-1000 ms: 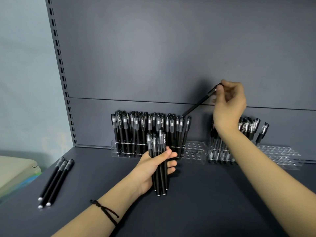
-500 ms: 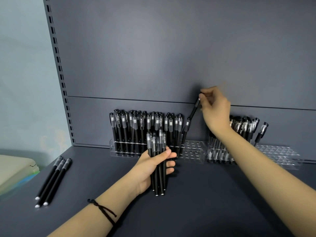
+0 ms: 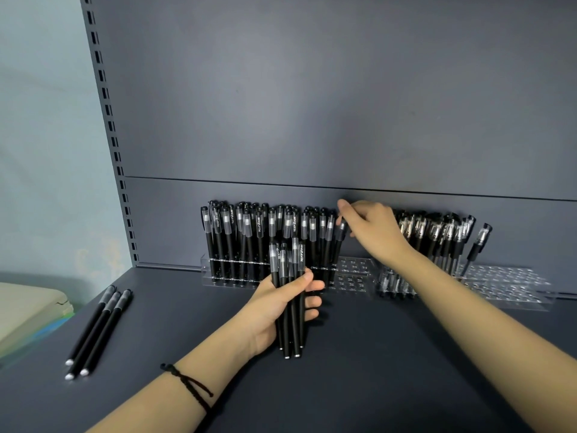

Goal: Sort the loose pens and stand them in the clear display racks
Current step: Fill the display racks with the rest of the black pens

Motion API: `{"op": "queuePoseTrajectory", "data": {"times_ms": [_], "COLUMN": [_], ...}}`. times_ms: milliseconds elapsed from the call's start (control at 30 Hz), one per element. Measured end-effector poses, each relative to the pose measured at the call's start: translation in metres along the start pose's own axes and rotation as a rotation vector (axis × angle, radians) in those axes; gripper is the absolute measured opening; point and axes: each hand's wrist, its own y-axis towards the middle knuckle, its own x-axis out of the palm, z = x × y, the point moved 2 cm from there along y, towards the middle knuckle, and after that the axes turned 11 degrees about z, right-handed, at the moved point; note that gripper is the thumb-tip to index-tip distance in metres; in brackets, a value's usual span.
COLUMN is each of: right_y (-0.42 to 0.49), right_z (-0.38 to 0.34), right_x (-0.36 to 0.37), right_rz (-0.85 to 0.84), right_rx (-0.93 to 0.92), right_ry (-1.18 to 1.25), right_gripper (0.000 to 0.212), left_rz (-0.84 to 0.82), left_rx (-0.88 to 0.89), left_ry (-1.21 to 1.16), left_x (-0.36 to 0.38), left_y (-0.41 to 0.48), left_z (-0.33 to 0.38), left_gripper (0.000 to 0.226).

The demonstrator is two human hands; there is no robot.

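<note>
In the head view, your left hand (image 3: 281,307) grips a bundle of black pens (image 3: 288,295) upright, thumb across the front and fingers curled round the back. The caps rise above your fist and the butt ends stick out below your palm, close over the dark shelf (image 3: 390,354). I count at least four pens in the bundle. The overlap hides any more.

Your right hand (image 3: 371,228) reaches to the left rack (image 3: 354,271), with thumb and fingertips pinching the cap of a single pen (image 3: 339,245). That pen stands just beside the last filled column and leans slightly. The rack holes to its right hold nothing.

There are two clear racks, side by side against the grey back panel (image 3: 312,104). The left one is packed with matching black pens (image 3: 259,232), too dense to count. The right rack (image 3: 505,285) carries a cluster of pens with shiny clips (image 3: 437,235) on its left part. One lone pen (image 3: 479,242) tilts apart from them.

Three loose pens (image 3: 100,329) lie parallel on the shelf, well to the left of your left hand.

White print on several caps reads "TEST", and the characters after it are too small to make out.

A black cord bracelet (image 3: 190,385) circles your left wrist.
</note>
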Motion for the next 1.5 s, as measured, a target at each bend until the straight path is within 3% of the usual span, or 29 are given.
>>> {"op": "queuePoseTrajectory", "data": {"times_ms": [100, 300, 367, 467, 667, 767, 933, 1033, 1267, 1500], "right_y": [-0.007, -0.028, -0.042, -0.058, -0.063, -0.058, -0.037, -0.032, -0.035, -0.042], "right_z": [0.002, -0.018, -0.029, -0.038, -0.034, -0.031, -0.020, -0.010, 0.000, 0.008], "right_x": [0.002, -0.007, -0.003, 0.006, 0.011, 0.005, -0.020, -0.029, -0.022, -0.004], "right_rz": [0.018, 0.277, 0.127, -0.185, -0.231, -0.118, 0.304, 0.378, 0.323, 0.077], "right_rx": [-0.013, -0.185, -0.196, -0.017, 0.192, 0.236, 0.237, 0.129, 0.062, 0.000], "right_ry": [-0.048, 0.033, 0.037, 0.047, 0.304, 0.442, 0.630, 0.540, 0.464, 0.220], "right_gripper": [0.054, 0.018, 0.021, 0.024, 0.025, 0.030, 0.031, 0.031, 0.035, 0.026], "left_rz": [-0.002, -0.020, -0.047, -0.068, -0.066, -0.056, 0.011, 0.013, -0.021, -0.006], "left_rx": [-0.009, 0.018, 0.024, 0.041, 0.066, 0.035, 0.030, 0.028, -0.016, 0.007], "left_ry": [0.004, 0.088, 0.052, 0.038, 0.000, 0.012, 0.116, 0.124, 0.100, 0.090], "left_x": [0.002, 0.004, 0.004, 0.003, 0.001, 0.002, -0.001, -0.002, 0.000, 0.000], "left_y": [-0.002, -0.002, -0.003, -0.003, -0.005, -0.005, -0.001, 0.002, 0.001, 0.001], "left_z": [0.000, 0.000, 0.001, 0.002, 0.001, 0.000, -0.001, -0.003, -0.003, -0.003], "left_gripper": [0.032, 0.024, 0.020, 0.026, 0.022, 0.024, 0.033, 0.037, 0.018, 0.012]}}
